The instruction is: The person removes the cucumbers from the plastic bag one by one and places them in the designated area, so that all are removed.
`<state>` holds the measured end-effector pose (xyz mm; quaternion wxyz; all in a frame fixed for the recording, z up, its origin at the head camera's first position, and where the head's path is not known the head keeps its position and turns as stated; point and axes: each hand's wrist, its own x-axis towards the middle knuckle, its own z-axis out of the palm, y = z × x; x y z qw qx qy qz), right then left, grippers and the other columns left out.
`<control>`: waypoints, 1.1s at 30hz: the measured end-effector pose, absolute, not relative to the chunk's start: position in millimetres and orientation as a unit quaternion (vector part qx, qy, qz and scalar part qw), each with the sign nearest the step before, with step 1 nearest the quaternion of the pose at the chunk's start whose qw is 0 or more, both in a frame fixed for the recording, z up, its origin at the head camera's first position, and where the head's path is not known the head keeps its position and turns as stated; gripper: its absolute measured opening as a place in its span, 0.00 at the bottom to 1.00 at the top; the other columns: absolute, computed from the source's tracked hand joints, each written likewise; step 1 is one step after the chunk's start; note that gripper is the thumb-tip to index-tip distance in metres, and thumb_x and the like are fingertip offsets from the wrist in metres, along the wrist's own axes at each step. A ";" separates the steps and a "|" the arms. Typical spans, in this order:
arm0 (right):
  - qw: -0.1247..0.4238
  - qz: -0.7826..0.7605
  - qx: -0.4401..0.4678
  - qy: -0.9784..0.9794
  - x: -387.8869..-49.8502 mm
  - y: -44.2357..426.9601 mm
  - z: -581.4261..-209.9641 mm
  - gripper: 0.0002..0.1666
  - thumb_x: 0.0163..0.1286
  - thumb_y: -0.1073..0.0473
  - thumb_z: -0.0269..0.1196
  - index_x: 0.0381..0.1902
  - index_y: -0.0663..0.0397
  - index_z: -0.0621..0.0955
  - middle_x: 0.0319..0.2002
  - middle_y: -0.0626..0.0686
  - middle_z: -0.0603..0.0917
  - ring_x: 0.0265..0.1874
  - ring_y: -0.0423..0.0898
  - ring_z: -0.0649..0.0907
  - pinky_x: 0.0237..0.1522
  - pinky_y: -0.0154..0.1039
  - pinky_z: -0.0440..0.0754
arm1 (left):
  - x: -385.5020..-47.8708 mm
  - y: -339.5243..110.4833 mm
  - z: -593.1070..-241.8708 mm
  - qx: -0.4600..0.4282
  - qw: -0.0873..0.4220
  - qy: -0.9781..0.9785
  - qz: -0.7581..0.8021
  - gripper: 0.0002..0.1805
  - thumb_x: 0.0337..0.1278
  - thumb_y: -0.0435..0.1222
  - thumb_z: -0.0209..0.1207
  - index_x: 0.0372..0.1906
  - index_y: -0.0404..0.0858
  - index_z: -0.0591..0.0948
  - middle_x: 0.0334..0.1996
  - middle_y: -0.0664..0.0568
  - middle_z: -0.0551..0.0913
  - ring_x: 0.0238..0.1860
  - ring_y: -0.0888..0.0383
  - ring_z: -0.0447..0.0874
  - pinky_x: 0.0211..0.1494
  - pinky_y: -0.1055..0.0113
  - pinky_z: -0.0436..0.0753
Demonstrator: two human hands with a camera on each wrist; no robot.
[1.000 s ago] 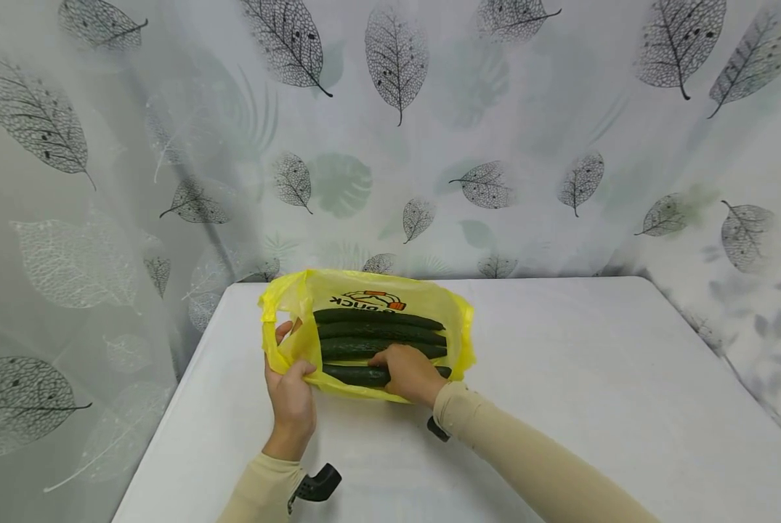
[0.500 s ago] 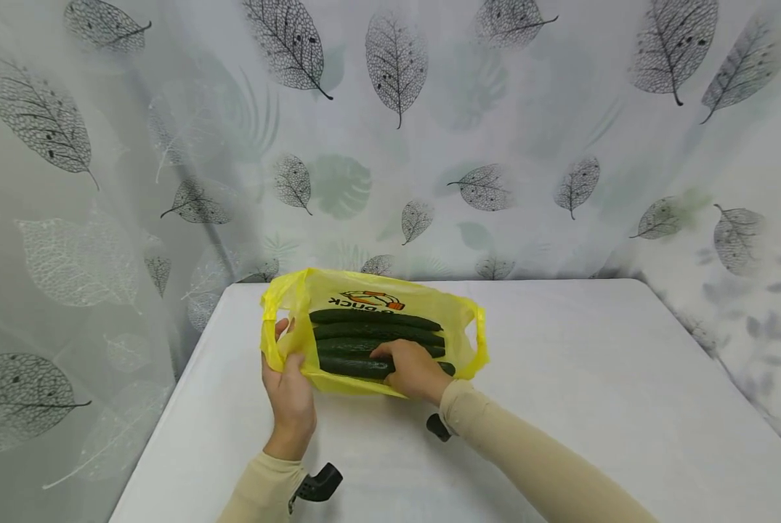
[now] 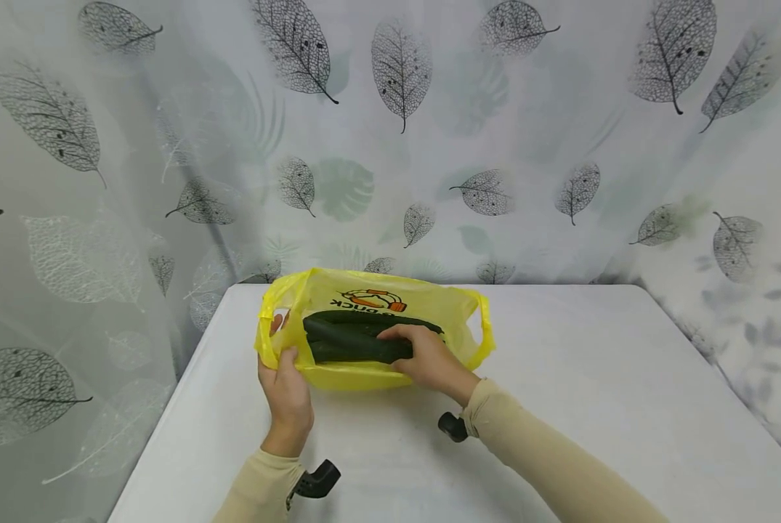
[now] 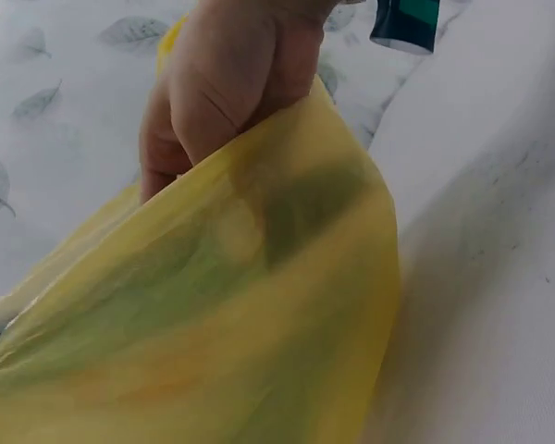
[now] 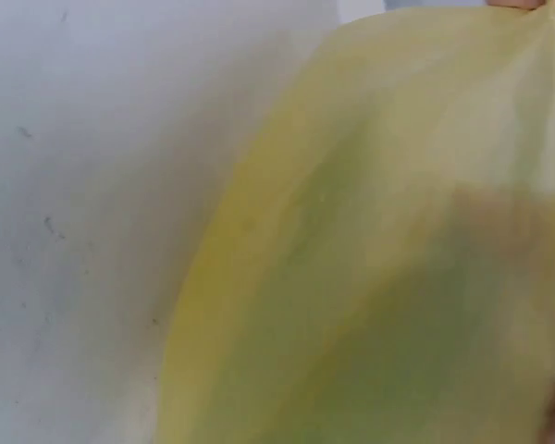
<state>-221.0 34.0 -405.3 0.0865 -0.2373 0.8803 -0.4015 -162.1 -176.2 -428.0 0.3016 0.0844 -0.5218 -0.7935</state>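
A yellow plastic bag with a printed logo lies with its mouth towards me in the head view. Several dark green cucumbers are inside it. My left hand holds the bag's left edge by the handle, thumb in front and fingers behind. Reaching in over the front rim, my right hand grips the nearest cucumber, which lies tilted across the others. In the left wrist view the right hand goes into the bag, its fingertips behind the film. Mostly bag film fills the right wrist view.
The bag rests on a white-covered table. Behind and beside the table hangs a leaf-patterned curtain. Black camera mounts stick out from the left wrist and the right wrist.
The right hand has raised the near cucumber from the bag's front side, up and back over the others. The bag's right handle has spread outwards. The left hand keeps its hold.
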 end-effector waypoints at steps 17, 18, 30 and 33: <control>0.136 -0.662 -0.263 0.688 -210.7 50.6 -338.1 0.31 0.63 0.73 0.70 0.65 0.62 0.77 0.59 0.57 0.81 0.57 0.54 0.81 0.53 0.43 0.83 | -160.1 -175.2 -431.7 0.053 0.302 -0.551 -0.776 0.27 0.72 0.24 0.37 0.72 0.32 0.68 0.70 0.49 0.69 0.69 0.55 0.65 0.71 0.69 0.65; 0.136 -0.677 -0.263 0.674 -210.5 52.7 -332.5 0.32 0.63 0.74 0.69 0.65 0.62 0.77 0.59 0.58 0.81 0.57 0.54 0.80 0.53 0.44 0.83 | -159.8 -175.4 -431.8 0.054 0.298 -0.553 -0.776 0.27 0.73 0.25 0.37 0.73 0.31 0.67 0.71 0.49 0.68 0.70 0.55 0.64 0.71 0.69 0.64; 0.141 -0.796 -0.247 0.534 -211.0 89.6 -283.4 0.26 0.71 0.78 0.57 0.63 0.55 0.76 0.51 0.54 0.81 0.50 0.50 0.79 0.60 0.45 0.78 | -159.3 -173.9 -431.3 0.082 0.283 -0.553 -0.779 0.24 0.78 0.31 0.40 0.73 0.30 0.66 0.71 0.47 0.70 0.68 0.54 0.68 0.70 0.67 0.68; 0.137 -0.820 -0.244 0.499 -212.8 98.2 -276.3 0.25 0.72 0.78 0.56 0.62 0.54 0.77 0.49 0.53 0.82 0.46 0.50 0.80 0.56 0.44 0.80 | -159.3 -173.4 -431.3 0.085 0.284 -0.552 -0.779 0.24 0.78 0.31 0.41 0.72 0.29 0.66 0.71 0.46 0.70 0.69 0.54 0.68 0.70 0.67 0.67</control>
